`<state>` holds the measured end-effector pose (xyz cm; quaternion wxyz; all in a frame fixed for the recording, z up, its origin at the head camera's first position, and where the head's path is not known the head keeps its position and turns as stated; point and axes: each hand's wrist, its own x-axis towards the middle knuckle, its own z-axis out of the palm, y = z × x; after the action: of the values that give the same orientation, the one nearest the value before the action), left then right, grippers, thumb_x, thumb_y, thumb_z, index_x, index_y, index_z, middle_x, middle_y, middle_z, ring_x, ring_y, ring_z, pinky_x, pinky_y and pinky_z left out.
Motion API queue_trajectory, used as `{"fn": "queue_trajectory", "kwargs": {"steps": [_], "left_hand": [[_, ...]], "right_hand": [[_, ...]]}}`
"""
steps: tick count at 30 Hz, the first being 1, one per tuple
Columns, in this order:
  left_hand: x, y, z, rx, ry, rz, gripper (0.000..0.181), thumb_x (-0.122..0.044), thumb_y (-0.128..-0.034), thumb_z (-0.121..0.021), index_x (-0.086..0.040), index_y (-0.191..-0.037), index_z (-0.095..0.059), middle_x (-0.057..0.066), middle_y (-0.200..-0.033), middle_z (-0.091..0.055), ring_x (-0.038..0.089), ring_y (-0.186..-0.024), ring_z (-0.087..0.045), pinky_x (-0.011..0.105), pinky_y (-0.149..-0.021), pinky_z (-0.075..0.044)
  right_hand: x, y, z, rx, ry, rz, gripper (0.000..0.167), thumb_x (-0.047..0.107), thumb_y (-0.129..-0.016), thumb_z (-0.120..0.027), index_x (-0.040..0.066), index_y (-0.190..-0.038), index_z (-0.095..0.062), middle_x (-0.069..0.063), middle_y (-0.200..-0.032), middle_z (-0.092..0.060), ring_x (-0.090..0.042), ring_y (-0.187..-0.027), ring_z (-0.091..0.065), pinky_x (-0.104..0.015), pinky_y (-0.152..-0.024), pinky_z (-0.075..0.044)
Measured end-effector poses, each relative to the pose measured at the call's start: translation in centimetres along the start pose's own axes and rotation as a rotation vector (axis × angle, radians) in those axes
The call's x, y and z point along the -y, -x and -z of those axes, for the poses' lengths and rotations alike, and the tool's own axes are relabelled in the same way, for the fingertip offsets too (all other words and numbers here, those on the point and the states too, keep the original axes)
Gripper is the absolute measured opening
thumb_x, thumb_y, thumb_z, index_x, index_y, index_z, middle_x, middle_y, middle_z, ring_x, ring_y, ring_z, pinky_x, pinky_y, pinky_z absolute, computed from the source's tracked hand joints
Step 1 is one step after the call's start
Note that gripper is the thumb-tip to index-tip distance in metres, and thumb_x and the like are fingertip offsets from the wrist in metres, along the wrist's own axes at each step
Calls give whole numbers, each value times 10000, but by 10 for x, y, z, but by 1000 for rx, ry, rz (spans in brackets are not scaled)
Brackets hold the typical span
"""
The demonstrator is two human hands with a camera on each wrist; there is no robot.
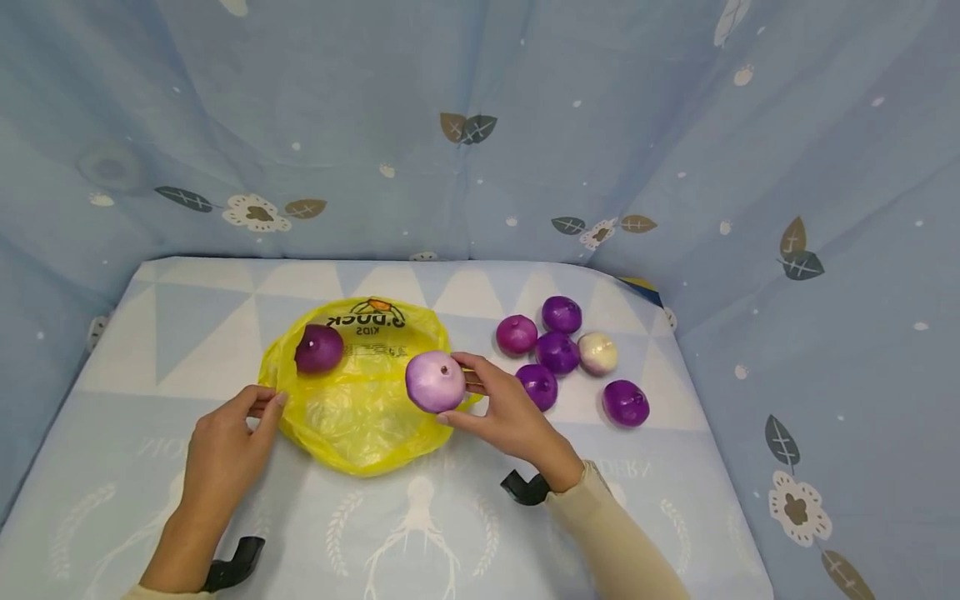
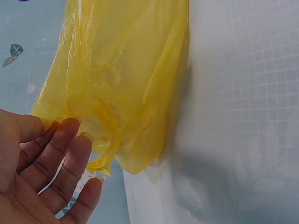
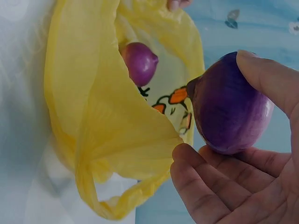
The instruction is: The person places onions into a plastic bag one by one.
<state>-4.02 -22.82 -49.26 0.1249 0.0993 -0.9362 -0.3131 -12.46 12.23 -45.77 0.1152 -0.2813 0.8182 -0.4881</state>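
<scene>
A yellow plastic bag (image 1: 367,417) lies on the table with its mouth spread wide. Inside it, toward the left, sits a purple onion (image 1: 319,348), also visible in the right wrist view. My left hand (image 1: 228,442) pinches the bag's left rim between thumb and fingertips, as the left wrist view confirms. Over the bag's right side, my right hand (image 1: 510,408) holds a pale purple onion (image 1: 435,382) between thumb and fingers. In the right wrist view this onion (image 3: 231,105) appears darker, its pointed tip toward the bag opening.
Right of the bag lie several loose onions: purple ones such as this onion (image 1: 557,353), a whitish one (image 1: 597,354) and one set apart (image 1: 626,403). A patterned cloth covers the table (image 1: 420,542). Blue curtains (image 1: 390,133) hang behind and at the sides.
</scene>
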Motion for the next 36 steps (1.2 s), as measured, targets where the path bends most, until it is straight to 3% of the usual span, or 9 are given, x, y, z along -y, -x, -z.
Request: {"fn": "queue_trajectory", "kwargs": {"steps": [5,12,20,24,27,33,36], "left_hand": [[-1,0,0,-4,4,-2,222,-198,-1016,-707,9,-1097,-712,192,-935,-749,326,-741,-653,430,-643,-478],[-1,0,1,-5,-1,15,225,-199,-1021,-699,12,-1098,-710,196,-936,-748,347,-769,-664,447,-659,-485],[1,1,1,-6,5,6,226,-201,-1026,-694,10,-1103,-713,190,-934,-752,346,-759,-671,464,-660,-495],[2,2,0,-7,9,5,227,-202,-1025,-695,9,-1105,-713,188,-933,-752,338,-748,-668,456,-653,-490],[3,2,0,-6,11,1,227,-202,-1024,-696,9,-1106,-714,182,-929,-753,326,-733,-662,448,-644,-483],[4,2,0,-6,17,-8,218,-206,-1026,-694,-2,-1098,-714,168,-919,-751,290,-687,-640,432,-628,-467],[4,3,-1,-6,19,-9,216,-204,-1026,-694,-1,-1096,-714,173,-923,-752,297,-689,-649,439,-627,-473]], "right_hand": [[3,-12,-5,59,12,3,794,310,-879,-879,100,-1526,-469,-44,-1451,-578,-229,-1246,-641,-434,-1012,-527],[11,-32,-7,130,90,32,771,385,-910,-837,126,-1532,-463,-1,-1443,-570,-151,-1235,-630,-292,-1018,-508],[20,-49,-11,184,172,46,796,470,-929,-792,145,-1562,-436,17,-1468,-557,-119,-1237,-598,-365,-1033,-512],[24,-58,-15,215,233,53,762,481,-932,-784,143,-1537,-468,17,-1424,-578,-112,-1191,-586,-315,-1028,-496],[25,-67,-19,245,274,45,743,484,-933,-780,133,-1519,-489,3,-1394,-586,-116,-1176,-579,-280,-1027,-479],[22,-87,-31,316,396,-9,744,487,-942,-766,96,-1518,-503,-50,-1455,-575,-175,-1320,-531,-321,-1126,-411],[19,-95,-38,353,458,-26,701,500,-950,-751,93,-1480,-537,-36,-1422,-598,-165,-1299,-541,-302,-1119,-411]]}}
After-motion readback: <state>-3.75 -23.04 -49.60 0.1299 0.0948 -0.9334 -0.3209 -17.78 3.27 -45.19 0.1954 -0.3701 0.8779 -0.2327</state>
